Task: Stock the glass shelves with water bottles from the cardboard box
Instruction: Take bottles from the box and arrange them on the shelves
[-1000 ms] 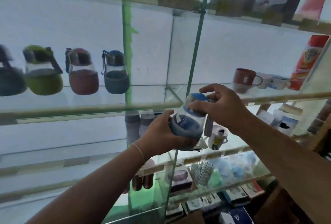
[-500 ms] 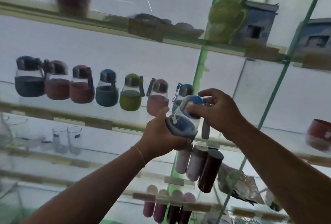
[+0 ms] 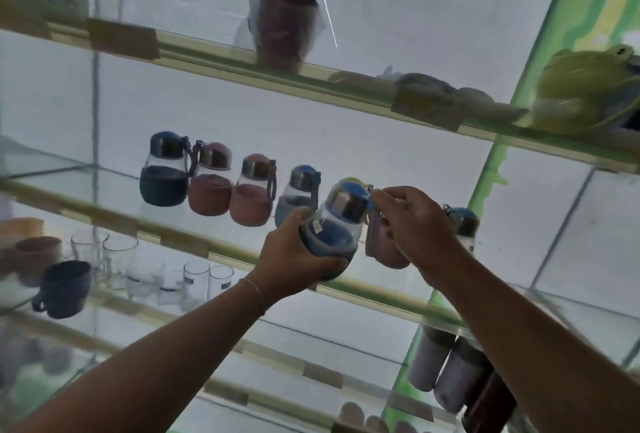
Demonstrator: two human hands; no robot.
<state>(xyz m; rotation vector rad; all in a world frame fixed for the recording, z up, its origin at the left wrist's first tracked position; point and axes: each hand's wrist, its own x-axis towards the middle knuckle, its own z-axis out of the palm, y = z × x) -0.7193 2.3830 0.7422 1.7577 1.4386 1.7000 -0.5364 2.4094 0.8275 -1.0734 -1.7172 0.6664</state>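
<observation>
Bottle (image 3: pixel 334 221), blue cap and blue sleeve, tilted — left hand (image 3: pixel 294 259) curled round its base, right hand (image 3: pixel 412 221) pinching at the cap and strap. Behind the grip: glass shelf (image 3: pixel 194 242) with a row of bottles (image 3: pixel 207 183) — dark blue, pink, pink, blue. Below the grip: glass cups (image 3: pixel 207 276).

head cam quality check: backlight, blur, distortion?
Head view: strongly backlit by the bright white wall, so both arms and the held bottle read dark; wide-angle bends the shelf edge; edges are soft, the green pot and lower-left corner blurred; faint glare streak on the glass above.
</observation>
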